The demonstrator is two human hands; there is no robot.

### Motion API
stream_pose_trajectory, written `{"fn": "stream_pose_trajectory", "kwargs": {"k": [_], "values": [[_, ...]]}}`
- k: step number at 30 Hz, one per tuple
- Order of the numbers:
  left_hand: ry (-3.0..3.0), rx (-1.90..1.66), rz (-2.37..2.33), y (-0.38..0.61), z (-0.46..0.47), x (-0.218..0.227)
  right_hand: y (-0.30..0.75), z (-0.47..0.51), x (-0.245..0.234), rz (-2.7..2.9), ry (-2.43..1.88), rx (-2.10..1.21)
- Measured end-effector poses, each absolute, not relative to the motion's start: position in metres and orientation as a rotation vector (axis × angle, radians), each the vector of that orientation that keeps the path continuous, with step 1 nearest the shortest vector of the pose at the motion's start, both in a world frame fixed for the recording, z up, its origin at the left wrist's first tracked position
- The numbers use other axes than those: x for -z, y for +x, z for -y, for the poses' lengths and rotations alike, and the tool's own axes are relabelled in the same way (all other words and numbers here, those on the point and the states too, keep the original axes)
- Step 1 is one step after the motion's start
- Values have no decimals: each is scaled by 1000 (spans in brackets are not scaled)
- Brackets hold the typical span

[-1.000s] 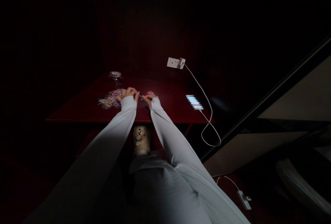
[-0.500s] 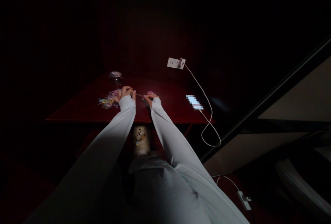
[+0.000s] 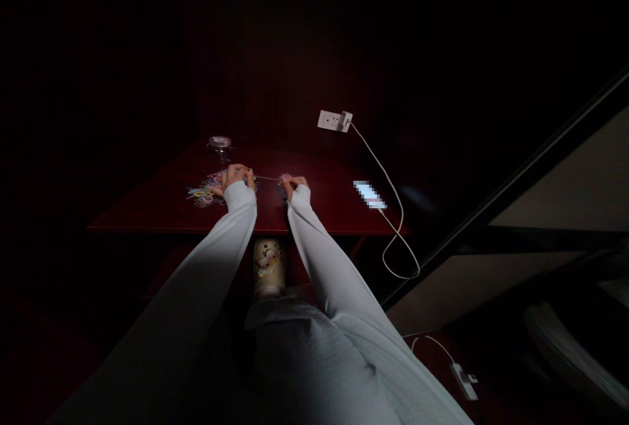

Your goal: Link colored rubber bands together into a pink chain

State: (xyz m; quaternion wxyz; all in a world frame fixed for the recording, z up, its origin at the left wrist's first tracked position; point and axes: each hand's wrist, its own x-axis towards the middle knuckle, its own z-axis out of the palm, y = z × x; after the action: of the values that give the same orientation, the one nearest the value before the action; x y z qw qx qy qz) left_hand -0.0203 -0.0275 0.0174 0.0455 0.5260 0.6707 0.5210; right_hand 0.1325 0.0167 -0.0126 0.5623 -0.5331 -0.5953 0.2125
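My left hand [image 3: 236, 177] and right hand [image 3: 297, 184] pinch a thin, pale band [image 3: 268, 179], drawn straight between my fingertips; it seems to be an elastic, though the dimness leaves me unsure. A pile of coloured bands [image 3: 202, 194] lies just left of my left fingers, a small pink cluster [image 3: 284, 177] right at my right fingertips. Beyond my left fingers stands a clear jar [image 3: 219, 143]; well right of my right fingers lies a phone [image 3: 369, 194].

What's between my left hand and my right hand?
In the head view, what looks like a thin pale elastic band runs straight from your left hand to your right hand, with dark red tabletop behind it.
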Motion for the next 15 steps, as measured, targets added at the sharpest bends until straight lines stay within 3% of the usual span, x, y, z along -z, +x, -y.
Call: {"fn": "stream_pose_trajectory", "kwargs": {"k": [15], "values": [[1983, -1333, -1944, -12, 25, -13, 132, -14, 11, 1653, -1199, -485]]}}
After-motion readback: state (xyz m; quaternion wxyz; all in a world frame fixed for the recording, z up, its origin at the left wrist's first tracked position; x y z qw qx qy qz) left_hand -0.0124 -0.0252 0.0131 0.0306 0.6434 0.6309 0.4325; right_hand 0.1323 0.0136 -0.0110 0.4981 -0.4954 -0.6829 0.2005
